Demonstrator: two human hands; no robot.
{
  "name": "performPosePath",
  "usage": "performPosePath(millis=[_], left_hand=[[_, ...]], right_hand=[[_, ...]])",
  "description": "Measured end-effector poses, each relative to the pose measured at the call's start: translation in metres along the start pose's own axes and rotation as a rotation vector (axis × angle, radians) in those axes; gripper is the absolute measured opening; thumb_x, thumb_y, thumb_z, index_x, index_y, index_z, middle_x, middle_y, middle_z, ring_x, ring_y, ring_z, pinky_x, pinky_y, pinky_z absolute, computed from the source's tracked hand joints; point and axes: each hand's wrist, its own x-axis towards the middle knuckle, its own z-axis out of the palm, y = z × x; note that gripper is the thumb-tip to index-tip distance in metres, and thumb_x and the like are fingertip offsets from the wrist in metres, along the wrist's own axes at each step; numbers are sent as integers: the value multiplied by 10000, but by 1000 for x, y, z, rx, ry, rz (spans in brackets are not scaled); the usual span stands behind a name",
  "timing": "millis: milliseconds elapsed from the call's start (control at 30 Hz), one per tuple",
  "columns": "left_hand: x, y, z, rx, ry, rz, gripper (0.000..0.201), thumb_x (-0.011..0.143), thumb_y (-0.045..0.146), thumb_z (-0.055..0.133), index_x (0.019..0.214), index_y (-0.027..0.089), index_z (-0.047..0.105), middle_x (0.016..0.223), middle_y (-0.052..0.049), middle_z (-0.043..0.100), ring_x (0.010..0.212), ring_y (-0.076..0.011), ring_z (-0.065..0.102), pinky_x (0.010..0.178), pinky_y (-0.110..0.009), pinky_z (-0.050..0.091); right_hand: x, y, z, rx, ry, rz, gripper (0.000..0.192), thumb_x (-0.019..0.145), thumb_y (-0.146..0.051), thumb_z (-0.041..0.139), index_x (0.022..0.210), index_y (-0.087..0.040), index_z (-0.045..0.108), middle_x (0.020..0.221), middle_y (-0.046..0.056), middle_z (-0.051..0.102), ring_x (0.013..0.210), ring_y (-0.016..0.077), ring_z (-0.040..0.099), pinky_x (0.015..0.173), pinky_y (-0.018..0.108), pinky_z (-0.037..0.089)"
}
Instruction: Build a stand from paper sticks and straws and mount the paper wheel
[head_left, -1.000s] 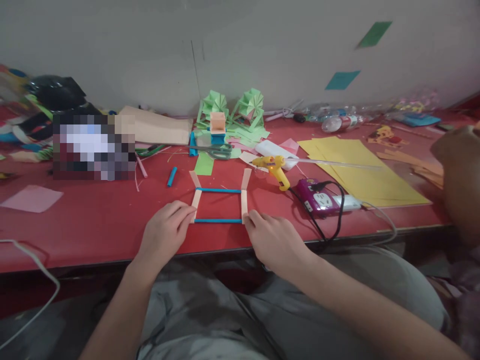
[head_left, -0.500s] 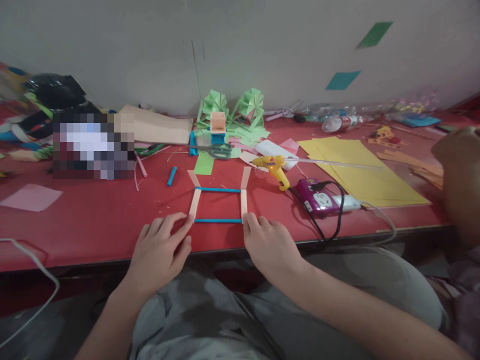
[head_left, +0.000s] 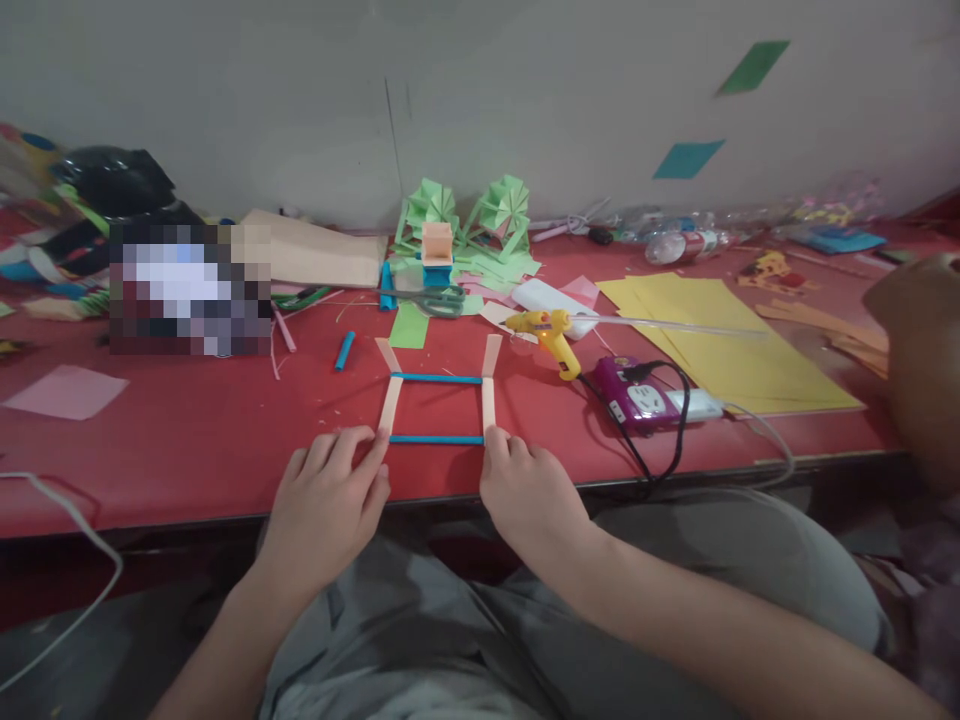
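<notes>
A small ladder-like frame lies on the red table (head_left: 225,440) in front of me. Its sides are a left peach paper strip (head_left: 388,405) and a right peach paper strip (head_left: 489,402), their far ends bent outward. A far blue rolled-paper stick (head_left: 437,379) and a near blue rolled-paper stick (head_left: 437,440) bridge the two. My left hand (head_left: 324,500) has its fingers closed at the near end of the left strip. At the right strip's near end, my right hand (head_left: 534,492) is closed too, its fingertips partly hiding the corner.
A yellow glue gun (head_left: 551,335) rests beyond the frame, near a purple power socket (head_left: 637,395) with cables. Yellow paper sheets (head_left: 720,340) lie to the right. Scissors (head_left: 442,300), green paper models (head_left: 502,210) and a short blue roll (head_left: 345,351) sit farther back. Another person's arm (head_left: 919,370) shows at right.
Almost nothing differs. Both hands keep to the near corners of the frame, with only slight finger shifts and a small drift of the view.
</notes>
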Motion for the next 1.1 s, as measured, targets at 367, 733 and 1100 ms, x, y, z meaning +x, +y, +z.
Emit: performPosePath(millis=[367, 733, 1100], left_hand=[[22, -17, 14, -139, 49, -153, 357, 976, 315, 459, 1247, 196, 658, 1134, -111, 661, 960, -296, 603, 810, -418, 477], [53, -27, 19, -423, 90, -375, 272, 927, 376, 559, 1102, 183, 637, 1016, -78, 700, 809, -216, 667, 695, -312, 488], [74, -40, 16, -492, 123, -492, 222, 911, 352, 537, 945, 193, 688, 807, -61, 736, 757, -219, 704, 713, -310, 513]], right_hand=[[13, 62, -2, 472, 196, 197, 248, 922, -202, 490, 1020, -198, 718, 1060, 60, 688, 892, 202, 678, 650, 282, 428], [33, 86, 19, 732, 267, 286, 565, 893, -284, 589, 1398, -65, 463, 1302, 197, 626, 1181, 310, 604, 946, 418, 480], [56, 85, 22, 892, 245, 161, 259, 885, -237, 622, 1129, -159, 658, 1009, 71, 706, 753, 152, 603, 661, 262, 427]])
